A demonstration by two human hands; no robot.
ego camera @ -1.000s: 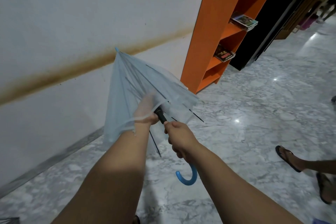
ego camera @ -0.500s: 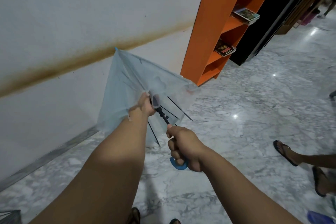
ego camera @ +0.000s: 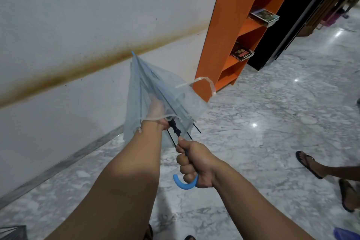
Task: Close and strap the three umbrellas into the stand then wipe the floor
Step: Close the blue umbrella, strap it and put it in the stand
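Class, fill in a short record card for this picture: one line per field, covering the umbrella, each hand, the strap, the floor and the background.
umbrella: clear pale-blue canopy, partly folded, tip pointing toward the wall
left hand: inside the canopy, near the black shaft
right hand: gripping the shaft just above the blue hooked handle
strap: white strap hanging loose, not fastened
floor: grey marble, shiny
background: orange shelf against the wall
stand: cannot tell

An umbrella (ego camera: 155,87) is held half-folded above a marble floor (ego camera: 263,122).

The blue handle (ego camera: 184,183) is gripped by the right hand (ego camera: 194,161); the left hand (ego camera: 157,111) is pushed inside the clear canopy. A strap (ego camera: 202,81) hangs loose before an orange shelf (ego camera: 239,25).
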